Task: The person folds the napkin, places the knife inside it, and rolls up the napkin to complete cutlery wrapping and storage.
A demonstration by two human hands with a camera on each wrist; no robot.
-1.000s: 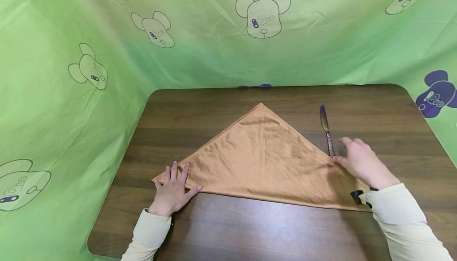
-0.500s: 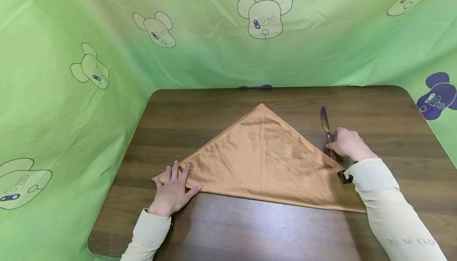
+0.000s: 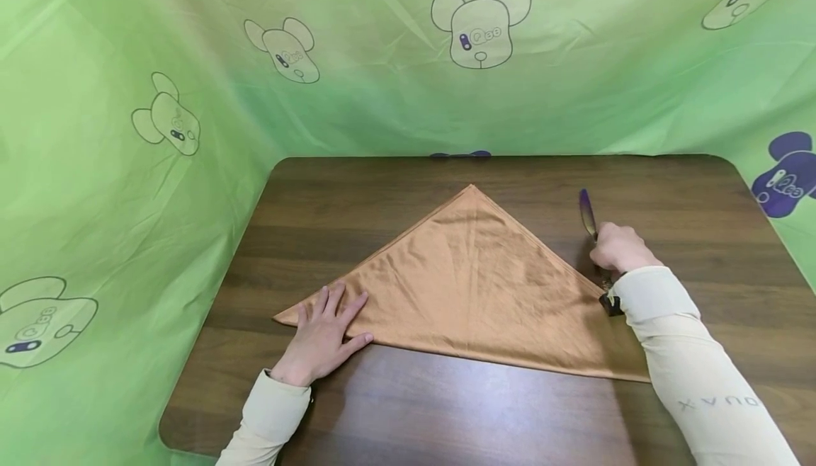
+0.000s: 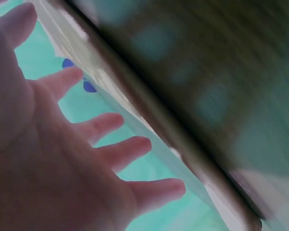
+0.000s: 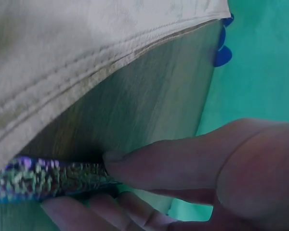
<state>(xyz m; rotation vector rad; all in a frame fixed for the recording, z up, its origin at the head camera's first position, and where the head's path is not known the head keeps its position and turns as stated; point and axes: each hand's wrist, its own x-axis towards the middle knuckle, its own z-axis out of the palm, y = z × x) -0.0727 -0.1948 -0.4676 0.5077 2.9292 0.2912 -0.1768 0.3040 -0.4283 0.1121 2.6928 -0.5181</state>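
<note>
A copper-coloured satin cloth napkin (image 3: pixel 459 282), folded into a triangle, lies with its point toward the far edge of the table. My left hand (image 3: pixel 321 342) is over its left corner with the fingers spread; in the left wrist view the left hand (image 4: pixel 86 144) has straight, parted fingers and holds nothing. Beyond the napkin's right slope, my right hand (image 3: pixel 621 246) grips a table knife (image 3: pixel 587 212) by its handle, blade pointing away. Close up in the right wrist view, thumb and fingers of the right hand (image 5: pixel 183 168) pinch the textured, glittery handle of the knife (image 5: pixel 43 178).
The dark wooden table (image 3: pixel 484 416) has rounded corners. Green fabric (image 3: pixel 357 98) printed with mouse-head figures hangs behind it and along the sides. A small black device (image 3: pixel 610 304) sits at the right cuff, over the napkin's right edge.
My right hand has moved left and away from me to the knife and taken its handle; the knife now looks slightly raised. The left hand has slid a little to the right.
</note>
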